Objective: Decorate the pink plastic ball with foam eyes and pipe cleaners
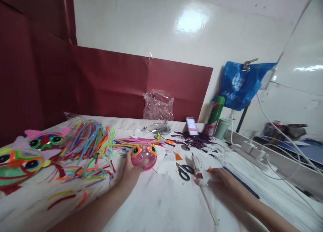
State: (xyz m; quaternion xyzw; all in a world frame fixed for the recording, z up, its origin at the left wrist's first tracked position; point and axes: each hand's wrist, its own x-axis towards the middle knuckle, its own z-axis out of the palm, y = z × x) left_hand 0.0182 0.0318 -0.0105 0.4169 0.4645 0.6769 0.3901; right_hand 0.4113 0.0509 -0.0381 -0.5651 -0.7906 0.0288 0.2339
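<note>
My left hand [132,172] is closed on a pink dome [144,153] with two eyes outlined in orange, gripping it near the middle of the table [156,205]. I hold it by its side and lower part, thumb across the front below the eyes, probably so that the trimmed face stays uncovered and turned toward me. My right hand [225,179] is at the hot glue gun [198,173], fingertips by a small orange piece [209,169]; I cannot tell whether they pinch that piece, grip the handle or only rest there. The gun lies with its nozzle pointing away, its glue stick [209,205] trailing back toward me, a placing that seems to suit a reach from the right. Scissors [182,168] lie just beside it, between my hands, presumably handy to either. The bundled coloured strips [87,139] lie off to the left, well apart from the dark purple strips [194,141] at the back. My left forearm slants inward from the lower left; my right comes in from the lower right, low over the table, fingers pointing left.
</note>
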